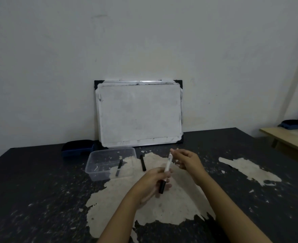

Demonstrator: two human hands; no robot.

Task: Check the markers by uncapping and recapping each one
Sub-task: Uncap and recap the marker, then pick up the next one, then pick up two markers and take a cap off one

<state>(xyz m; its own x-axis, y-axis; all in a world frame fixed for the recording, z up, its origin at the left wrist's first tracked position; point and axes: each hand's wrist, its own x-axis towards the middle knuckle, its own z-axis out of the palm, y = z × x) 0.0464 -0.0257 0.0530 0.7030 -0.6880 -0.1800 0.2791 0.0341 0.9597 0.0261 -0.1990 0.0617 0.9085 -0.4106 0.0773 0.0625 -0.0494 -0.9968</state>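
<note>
Nearest the camera, both forearms reach in over a black table (39, 190) whose coating has peeled away in pale patches. The left hand (153, 183) is clenched around the lower barrel of a whiteboard marker (166, 172), white along the body with a black end pointing down toward the person, the whole held steeply tilted. The right hand (186, 160) pinches the marker's upper end between thumb and fingertips; whether a cap is there, seated or already pulled free, is blurred and cannot be told. Such a marker looks light, stiff and smooth, so it likely wants a firm wrap on the barrel and a straight pull on the cap, not a bend. Just beyond, a black marker (143, 165) lies on the table beside a clear plastic container (99, 158), and another dark marker (119, 167) lies inside the container. Behind the container sits a dark blue eraser (78, 148), partly hidden by it. Farthest, a wiped whiteboard (139, 114) leans on the wall. At the right edge a second eraser-like thing (293, 124) rests on a pale table (288, 137), cut off.
</note>
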